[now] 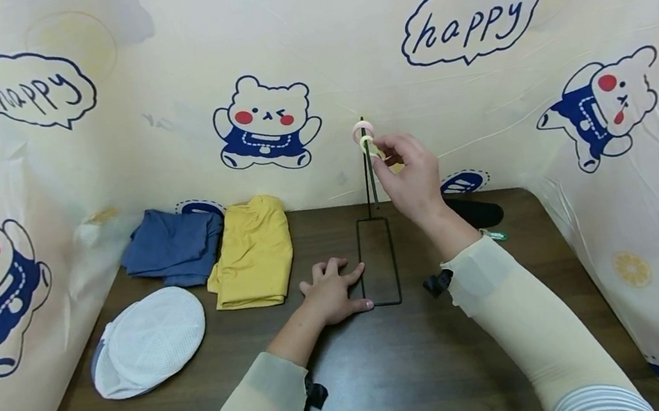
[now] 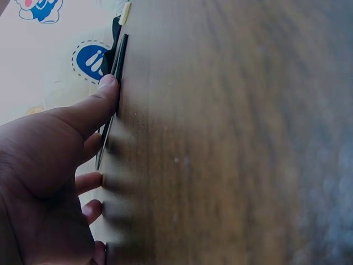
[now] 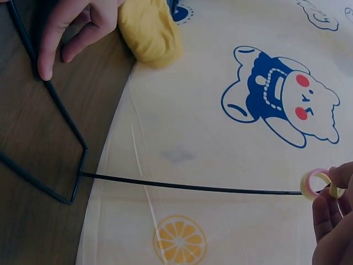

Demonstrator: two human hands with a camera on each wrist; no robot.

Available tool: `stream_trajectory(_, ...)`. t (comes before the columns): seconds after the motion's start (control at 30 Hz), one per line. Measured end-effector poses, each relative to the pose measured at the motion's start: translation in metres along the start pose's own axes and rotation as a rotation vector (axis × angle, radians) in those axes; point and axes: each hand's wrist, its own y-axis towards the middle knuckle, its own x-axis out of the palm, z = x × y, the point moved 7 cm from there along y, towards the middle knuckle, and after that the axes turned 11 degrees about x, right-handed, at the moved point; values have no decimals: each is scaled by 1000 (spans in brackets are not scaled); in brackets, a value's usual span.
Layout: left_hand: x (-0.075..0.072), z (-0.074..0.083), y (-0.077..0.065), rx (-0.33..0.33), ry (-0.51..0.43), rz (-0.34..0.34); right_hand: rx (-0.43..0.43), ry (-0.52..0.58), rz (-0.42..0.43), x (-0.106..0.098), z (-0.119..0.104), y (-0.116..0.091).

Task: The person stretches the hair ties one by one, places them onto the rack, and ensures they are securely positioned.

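A black wire stand (image 1: pixel 395 259) lies with its rectangular base flat on the table, its thin rod (image 3: pixel 193 187) rising at the back. Near the rod's top is a pink ring (image 1: pixel 355 134). My right hand (image 1: pixel 410 176) pinches a pale yellow ring (image 3: pixel 336 192) between thumb and fingertips, right beside the pink one. My left hand (image 1: pixel 332 296) is low over the table, fingers spread, with thumb and forefinger touching the left side of the base. In the left wrist view, the left thumb (image 2: pixel 107 88) rests along the base wire.
Folded blue cloth (image 1: pixel 173 245) and folded yellow cloth (image 1: pixel 254 254) lie at the back left. A white cap (image 1: pixel 155 339) sits in front of them. A flat black item (image 1: pixel 477 211) lies behind my right forearm. A printed cloth wall (image 1: pixel 343 35) encloses the table's back and sides.
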Motion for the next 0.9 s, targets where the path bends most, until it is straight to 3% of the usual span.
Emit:
stream_trajectory(0.4,0,1,-2,-7,-7,5,100,-19,47,9,9,9)
stream_trajectory(0.9,0,1,0,0,2,0,60,13,33,-11,11,-21)
